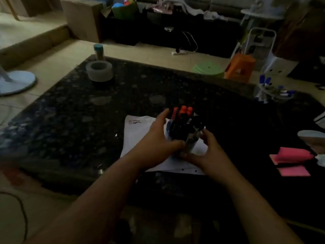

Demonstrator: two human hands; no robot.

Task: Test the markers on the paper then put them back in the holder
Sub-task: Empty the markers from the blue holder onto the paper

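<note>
- Markers (pixel 182 120), round plastic barrels with red, black and blue caps, are stood upright in a tight bunch on the flat white sheet of paper (pixel 135 138), near the middle of the dark speckled stone table (pixel 79 106).
- A few dark strokes are seen at the paper's far left corner, so some testing is judged done; most markers seem housed already.
- The holder is hidden by the hands; its material cannot be told.
- The bunch is gripped from the left by the curled left hand (pixel 158 138) and clasped low on the right by the curled right hand (pixel 209 150).
</note>
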